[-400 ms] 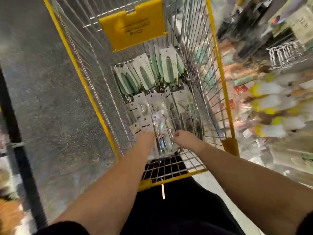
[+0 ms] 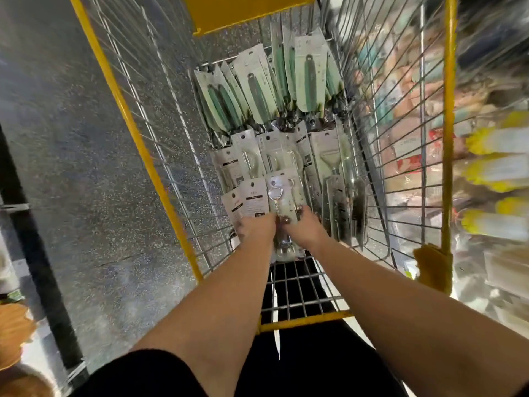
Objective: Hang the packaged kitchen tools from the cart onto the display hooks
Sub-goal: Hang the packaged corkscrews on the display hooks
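**Light, slick cards: lift by the stiff edges**

Left hand curls onto grey carded packs; right hand pinches the bottle-opener pack, low in the cart. Probably light, stiff-backed, slippery; take the card's edges, hang-hole up

Both hands reach into the wire cart: left hand and right hand grip a packaged bottle opener near the cart's near end; green-handled packs lie farther in.
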The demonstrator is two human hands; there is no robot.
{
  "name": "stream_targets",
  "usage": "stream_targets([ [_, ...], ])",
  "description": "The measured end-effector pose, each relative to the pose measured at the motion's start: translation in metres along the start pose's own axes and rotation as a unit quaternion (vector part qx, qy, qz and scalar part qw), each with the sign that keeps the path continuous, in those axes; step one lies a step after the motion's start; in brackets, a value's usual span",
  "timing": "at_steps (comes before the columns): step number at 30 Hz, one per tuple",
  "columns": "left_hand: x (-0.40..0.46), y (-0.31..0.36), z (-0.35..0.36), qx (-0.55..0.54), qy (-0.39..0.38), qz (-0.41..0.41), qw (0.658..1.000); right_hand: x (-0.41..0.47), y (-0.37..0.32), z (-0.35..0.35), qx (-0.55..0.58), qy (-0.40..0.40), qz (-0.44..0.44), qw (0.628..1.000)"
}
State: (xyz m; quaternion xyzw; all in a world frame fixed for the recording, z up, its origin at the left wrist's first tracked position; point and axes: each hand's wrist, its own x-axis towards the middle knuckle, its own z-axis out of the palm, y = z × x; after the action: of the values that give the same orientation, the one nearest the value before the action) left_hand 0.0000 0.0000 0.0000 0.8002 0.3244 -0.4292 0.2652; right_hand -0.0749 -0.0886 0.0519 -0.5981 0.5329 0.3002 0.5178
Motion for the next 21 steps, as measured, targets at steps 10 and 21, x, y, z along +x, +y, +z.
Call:
stream_targets([
  [10, -0.031, 0.008, -0.018, 0.023, -0.016, 0.023, 0.999, 0.016, 0.003, 0.008, 0.005, 0.033, 0.027, 0.999],
  [21, -0.033, 0.023, -0.04, -0.026, -0.079, -0.041, 0.996, 0.021, 0.002, -0.012, 0.12, -0.063, 0.039, 0.99],
])
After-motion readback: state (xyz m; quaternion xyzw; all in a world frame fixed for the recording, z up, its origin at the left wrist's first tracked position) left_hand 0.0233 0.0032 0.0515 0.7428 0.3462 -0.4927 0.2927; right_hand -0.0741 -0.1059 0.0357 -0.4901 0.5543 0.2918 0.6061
